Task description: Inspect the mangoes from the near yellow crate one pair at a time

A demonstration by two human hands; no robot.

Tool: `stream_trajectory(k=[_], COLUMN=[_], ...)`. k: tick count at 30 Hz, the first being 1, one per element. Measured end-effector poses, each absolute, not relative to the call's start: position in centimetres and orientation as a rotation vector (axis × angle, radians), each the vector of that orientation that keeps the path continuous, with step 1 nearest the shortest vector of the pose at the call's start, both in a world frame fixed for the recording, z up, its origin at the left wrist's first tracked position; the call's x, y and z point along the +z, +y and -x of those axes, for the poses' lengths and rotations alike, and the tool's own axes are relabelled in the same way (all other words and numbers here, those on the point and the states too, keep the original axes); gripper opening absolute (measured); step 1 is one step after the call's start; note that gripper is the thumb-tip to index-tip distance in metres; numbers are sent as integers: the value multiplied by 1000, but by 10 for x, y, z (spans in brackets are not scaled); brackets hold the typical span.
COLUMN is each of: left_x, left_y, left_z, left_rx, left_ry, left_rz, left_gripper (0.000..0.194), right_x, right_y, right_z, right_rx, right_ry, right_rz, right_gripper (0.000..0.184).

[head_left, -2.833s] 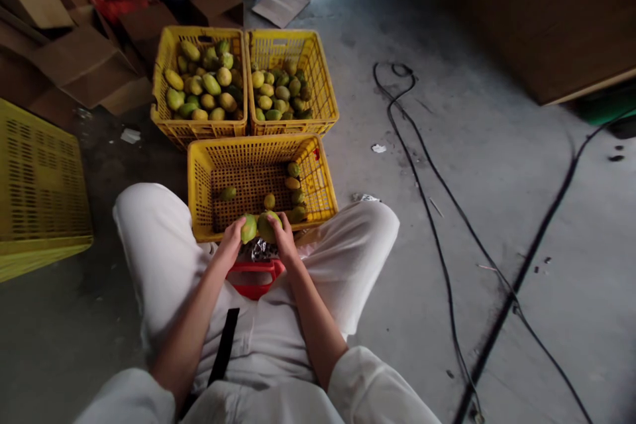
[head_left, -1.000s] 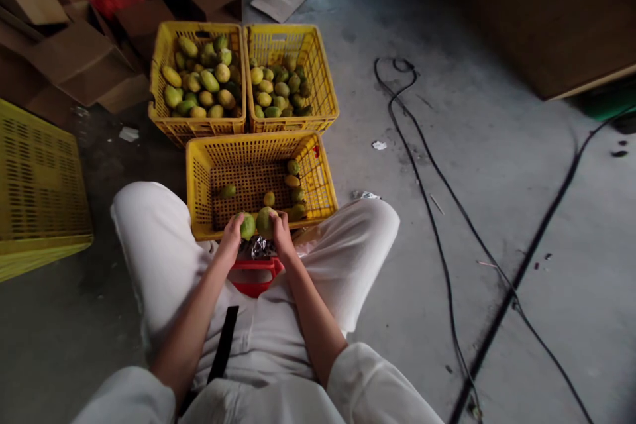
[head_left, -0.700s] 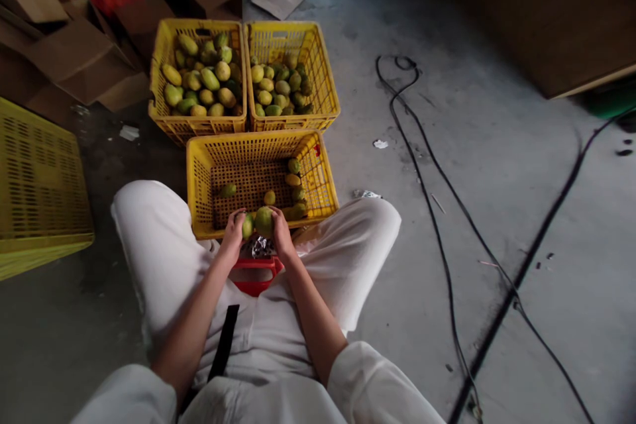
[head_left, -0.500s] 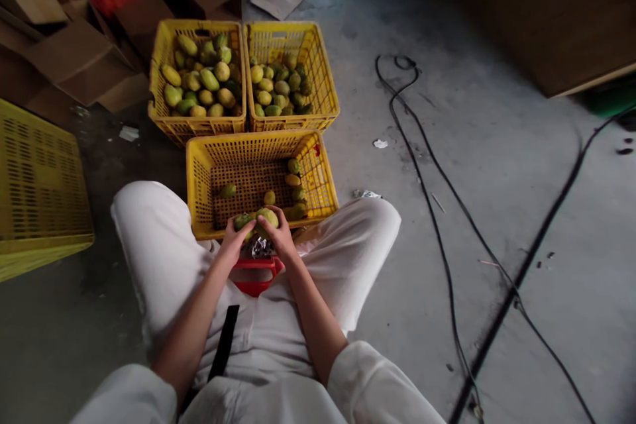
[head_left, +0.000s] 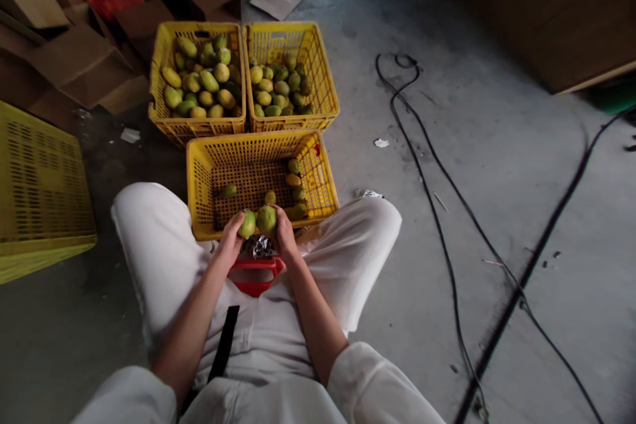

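My left hand (head_left: 231,238) is closed around a green fruit (head_left: 247,224), with the thumb along its side. Beside it, my right hand (head_left: 284,233) grips a rounder green fruit (head_left: 267,220). Both fruits are held side by side over the near rim of a yellow plastic crate (head_left: 238,146) between my knees. Inside that crate lie several green and yellow fruits (head_left: 293,179), mostly along its right side. One more fruit (head_left: 227,191) rests toward the left. The fruit's exact kind is hard to tell; they look like mangoes or small papayas.
Two yellow crates full of similar fruit, a left one (head_left: 155,79) and a right one (head_left: 325,86), stand beyond. Another yellow crate (head_left: 42,179) is at the left, near cardboard boxes (head_left: 82,63). Black cables (head_left: 447,265) cross the floor at right. A red stool (head_left: 254,287) shows beneath me.
Both fruits have turned in my hands and now show greener sides. My thumbs have drawn apart, from over the fruits to their outer sides. The crates have stayed put.
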State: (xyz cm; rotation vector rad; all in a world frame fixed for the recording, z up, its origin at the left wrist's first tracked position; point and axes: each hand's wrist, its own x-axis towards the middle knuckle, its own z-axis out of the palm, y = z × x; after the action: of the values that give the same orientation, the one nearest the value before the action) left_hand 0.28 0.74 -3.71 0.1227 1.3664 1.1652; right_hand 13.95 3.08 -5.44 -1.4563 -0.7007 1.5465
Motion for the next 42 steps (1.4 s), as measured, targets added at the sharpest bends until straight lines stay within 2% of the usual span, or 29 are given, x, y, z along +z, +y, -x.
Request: stream_trajectory(k=[3, 7, 12, 15, 19, 26, 32, 37, 42], left_x=[-37, -34, -29, -28, -32, -41, -46, -46, -46], left_y=[7, 6, 5, 5, 5, 5, 1, 0, 1], left_z=[-3, -4, -8, -11, -10, -5, -7, -8, -6], left_rx=[1200, 1094, 1161, 1194, 1145, 1027, 1081, 1103, 1060], left_ry=[1374, 1414, 1451, 1430, 1467, 1556, 1537, 1522, 1662], left_rz=[-117, -152, -148, -109, -95, -121, -134, -160, -219], left_gripper=[57, 54, 68, 70, 61, 44, 58, 64, 52], right_x=[-53, -50, -45, -47, -53, -50, -52, -54, -60], right_y=[31, 29, 24, 24, 27, 24, 23, 23, 28], right_z=[-141, -140, -137, -137, -137, -135, -132, -133, -137], right_rx=[1557, 1616, 1617, 1605, 1632, 1553, 1524, 1569, 1607], right_ry=[-684, -611, -591, -609, -595, -686, -685, -650, -601], right_rz=[1467, 1491, 1530, 1559, 1579, 1535, 1642, 1648, 1678], right_gripper=[62, 62, 71, 62, 50, 72, 80, 70, 49])
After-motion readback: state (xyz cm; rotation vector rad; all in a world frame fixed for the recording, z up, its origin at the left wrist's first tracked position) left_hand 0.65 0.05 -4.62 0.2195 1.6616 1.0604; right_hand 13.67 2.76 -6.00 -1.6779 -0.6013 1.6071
